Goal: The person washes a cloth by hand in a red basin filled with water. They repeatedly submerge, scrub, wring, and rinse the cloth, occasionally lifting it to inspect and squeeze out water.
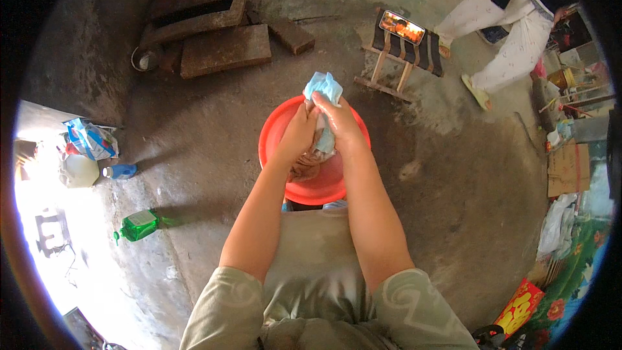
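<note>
Both of my hands grip a wet light-blue cloth (322, 87) above a red plastic basin (272, 131). My left hand (297, 129) closes on its lower left side. My right hand (342, 119) wraps the upper part, with the thumb lying across it. Part of the cloth hangs below my fingers towards the basin. Brownish wet cloth (306, 168) lies in the basin, partly hidden by my left forearm. Whether it is joined to the blue cloth I cannot tell.
A folding stool (406, 53) with a phone (402, 27) stands ahead, beside a walking person (510, 39). Left are a green bottle (139, 225), a blue bottle (121, 171) and a whitish jug (78, 171). Wooden boards (226, 51) lie ahead left; a cardboard box (568, 169) stands right.
</note>
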Tool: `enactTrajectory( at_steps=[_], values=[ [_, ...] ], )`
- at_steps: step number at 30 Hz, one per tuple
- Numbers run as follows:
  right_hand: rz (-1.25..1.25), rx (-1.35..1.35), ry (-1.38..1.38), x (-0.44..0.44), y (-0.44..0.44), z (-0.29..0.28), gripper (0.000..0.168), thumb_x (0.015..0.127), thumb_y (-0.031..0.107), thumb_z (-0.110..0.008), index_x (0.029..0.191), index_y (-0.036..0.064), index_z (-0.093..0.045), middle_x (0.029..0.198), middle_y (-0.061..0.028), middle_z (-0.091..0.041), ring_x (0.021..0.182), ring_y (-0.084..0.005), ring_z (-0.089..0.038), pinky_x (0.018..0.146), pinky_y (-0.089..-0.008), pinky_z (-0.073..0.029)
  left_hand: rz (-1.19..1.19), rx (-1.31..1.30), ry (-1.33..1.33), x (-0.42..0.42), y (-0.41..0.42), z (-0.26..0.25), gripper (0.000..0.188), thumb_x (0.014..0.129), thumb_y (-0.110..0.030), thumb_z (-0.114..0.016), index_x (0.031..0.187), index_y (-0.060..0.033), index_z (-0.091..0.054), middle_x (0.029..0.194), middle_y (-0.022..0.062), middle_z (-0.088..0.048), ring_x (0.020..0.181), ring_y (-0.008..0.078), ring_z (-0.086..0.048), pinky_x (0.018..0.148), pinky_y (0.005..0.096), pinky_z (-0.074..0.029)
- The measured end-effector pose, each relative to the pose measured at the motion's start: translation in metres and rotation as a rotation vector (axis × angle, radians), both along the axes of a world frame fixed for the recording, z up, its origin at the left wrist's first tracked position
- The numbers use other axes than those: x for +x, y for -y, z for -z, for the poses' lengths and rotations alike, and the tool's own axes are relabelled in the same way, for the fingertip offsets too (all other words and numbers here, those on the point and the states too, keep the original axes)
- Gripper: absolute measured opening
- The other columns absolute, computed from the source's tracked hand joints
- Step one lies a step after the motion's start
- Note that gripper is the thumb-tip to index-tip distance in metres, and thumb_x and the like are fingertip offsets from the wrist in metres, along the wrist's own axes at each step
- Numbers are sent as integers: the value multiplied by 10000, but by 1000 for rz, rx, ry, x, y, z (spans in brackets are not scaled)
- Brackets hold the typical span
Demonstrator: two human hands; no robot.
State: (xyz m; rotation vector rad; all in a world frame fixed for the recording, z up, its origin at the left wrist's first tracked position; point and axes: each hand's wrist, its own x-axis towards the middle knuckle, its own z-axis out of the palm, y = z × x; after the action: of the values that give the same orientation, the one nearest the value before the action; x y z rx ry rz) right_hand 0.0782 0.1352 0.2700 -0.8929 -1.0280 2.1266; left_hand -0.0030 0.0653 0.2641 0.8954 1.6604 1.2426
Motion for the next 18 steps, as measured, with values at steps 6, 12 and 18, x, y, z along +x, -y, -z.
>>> enactTrajectory(
  at_steps=[6,12,18],
  values=[
    [359,205,170,-20,6,11,253,737,243,-637,844,31,-547,755,-30,-570,642,-110,-530,574,-245,-433,119,79,-276,-2,13,11,354,828,-219,-430,1103,-3,-372,1008,208,-508,962,323,-487,812,393,-368],
    [284,-52,100,4,18,-4,301,775,318,-583,892,43,-547,804,-31,-574,703,-105,-535,634,-244,-430,-78,-320,-428,37,6,-38,436,854,-348,-335,1108,-1,-406,925,222,-552,934,370,-504,804,435,-376],
    [157,531,88,-29,55,-16,384,823,214,-503,1126,0,-404,998,-96,-536,943,-211,-500,861,-327,-366,-288,166,775,-10,4,25,383,880,-358,-307,1067,-66,-472,935,89,-531,862,213,-519,719,327,-433]
  ],
)
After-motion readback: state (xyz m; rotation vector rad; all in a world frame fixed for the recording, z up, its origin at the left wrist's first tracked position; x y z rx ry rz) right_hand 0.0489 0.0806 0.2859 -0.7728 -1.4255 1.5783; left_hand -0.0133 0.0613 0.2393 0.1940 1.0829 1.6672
